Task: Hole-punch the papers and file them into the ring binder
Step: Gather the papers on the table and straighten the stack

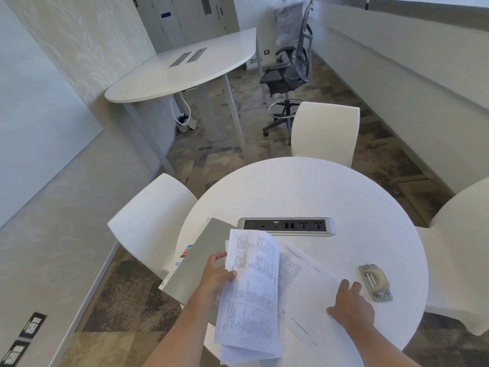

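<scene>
Nearest the camera, a sheaf of white printed paper sheets (248, 300) is lifted off the round white table (330, 192), curling upward at its far end. The left hand (215, 278) has its grip closed on the sheaf's left edge: the thumb lies over the printed face and the fingers curl behind the sheets, pinching them.

Right of that sheaf, more white printed pages (304, 287) lie flat on the table, fanned a little, with one near corner reaching toward the table's near edge. The right hand (350, 305) rests on these flat pages with its grip open, fingers fairly straight and spread, pressing down on the top page near its right edge; it holds nothing.

Just right of the right hand, apart from the fingertips, sits the grey metal hole punch (375, 282) on the bare table, upside down or flat; which cannot be told.

Left of the lifted sheaf lies the grey ring binder (201, 260), closed, overhanging the table's left edge, partly hidden by the left hand and the sheaf.

Beyond the papers, set into the table's middle, is a silver-rimmed black socket panel (286, 225). White moulded chairs (325, 131) stand around the table.
</scene>
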`<state>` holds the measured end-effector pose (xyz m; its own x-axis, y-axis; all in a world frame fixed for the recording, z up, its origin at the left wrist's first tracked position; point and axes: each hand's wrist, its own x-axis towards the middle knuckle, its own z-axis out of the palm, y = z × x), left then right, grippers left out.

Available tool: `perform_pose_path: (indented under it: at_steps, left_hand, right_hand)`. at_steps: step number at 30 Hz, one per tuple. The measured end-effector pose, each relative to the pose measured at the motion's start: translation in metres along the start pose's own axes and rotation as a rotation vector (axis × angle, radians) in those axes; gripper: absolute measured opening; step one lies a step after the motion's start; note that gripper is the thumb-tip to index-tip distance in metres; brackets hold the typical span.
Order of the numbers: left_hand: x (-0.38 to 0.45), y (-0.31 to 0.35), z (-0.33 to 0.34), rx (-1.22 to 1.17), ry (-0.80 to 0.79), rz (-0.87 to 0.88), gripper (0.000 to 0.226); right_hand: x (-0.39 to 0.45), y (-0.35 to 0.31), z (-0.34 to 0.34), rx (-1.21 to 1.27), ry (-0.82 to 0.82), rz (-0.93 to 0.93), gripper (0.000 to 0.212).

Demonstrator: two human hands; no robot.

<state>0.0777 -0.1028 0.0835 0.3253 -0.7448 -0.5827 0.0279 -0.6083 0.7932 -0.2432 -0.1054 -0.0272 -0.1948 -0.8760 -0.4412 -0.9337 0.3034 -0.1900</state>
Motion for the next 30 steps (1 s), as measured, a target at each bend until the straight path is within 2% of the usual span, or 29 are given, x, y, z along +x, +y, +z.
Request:
perform_pose_path:
  at_steps: [2, 4, 13, 20, 23, 27, 30]
  left_hand:
    - [0.000, 0.000, -0.002, -0.008, -0.011, 0.008, 0.062]
    - [0.001, 0.000, -0.004, -0.023, -0.017, 0.010, 0.064]
    - [0.001, 0.004, -0.005, -0.006, -0.023, 0.004, 0.058]
    - [0.005, 0.005, -0.004, 0.015, -0.095, 0.014, 0.033]
    - [0.003, 0.009, -0.003, 0.015, -0.158, 0.028, 0.031]
    - [-0.003, 0.017, 0.002, -0.041, -0.281, 0.073, 0.041]
    - [-0.006, 0.025, 0.006, -0.147, -0.341, 0.120, 0.049]
  right_hand:
    - [0.003, 0.002, 0.004, -0.004, -0.015, 0.002, 0.068]
    - [0.007, 0.002, 0.004, 0.017, -0.029, 0.008, 0.068]
    - [0.016, -0.007, -0.005, -0.016, -0.075, 0.003, 0.042]
    - [0.011, -0.007, -0.012, -0.055, -0.006, -0.053, 0.015]
    - [0.011, 0.000, -0.012, 0.020, 0.031, -0.073, 0.002]
    - [0.015, 0.008, -0.016, 0.163, 0.009, -0.141, 0.012]
    - [0.017, 0.008, -0.023, 0.430, -0.006, -0.155, 0.011]
